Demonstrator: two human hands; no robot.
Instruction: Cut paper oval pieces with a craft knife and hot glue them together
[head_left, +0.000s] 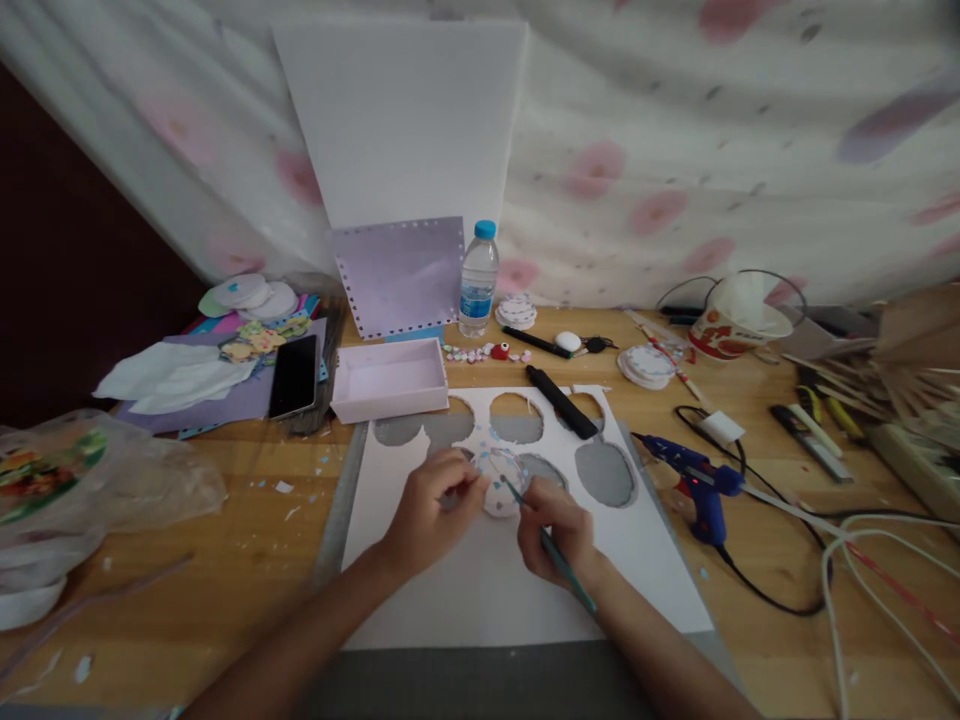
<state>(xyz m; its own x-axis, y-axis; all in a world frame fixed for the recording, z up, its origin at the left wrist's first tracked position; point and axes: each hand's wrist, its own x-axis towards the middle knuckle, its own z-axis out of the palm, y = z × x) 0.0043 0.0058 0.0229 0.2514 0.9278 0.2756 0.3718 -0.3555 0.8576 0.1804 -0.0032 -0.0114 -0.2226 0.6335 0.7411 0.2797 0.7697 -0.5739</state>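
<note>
Here both hands grip: left (pixel 435 505) disc (pixel 501 485), right (pixel 555 530) brush (pixel 559 555); glue gun (pixel 697 485) nearby.

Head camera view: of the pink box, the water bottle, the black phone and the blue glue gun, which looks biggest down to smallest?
1. Pink box, clearly the largest.
2. Black phone and water bottle: they look alike in size, so I won't rank them.
3. Blue glue gun: close to those two, and it lies nearer the camera, so its place is unsure.

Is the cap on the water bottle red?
No, the water bottle standing at the back of the table has a blue cap.
</note>
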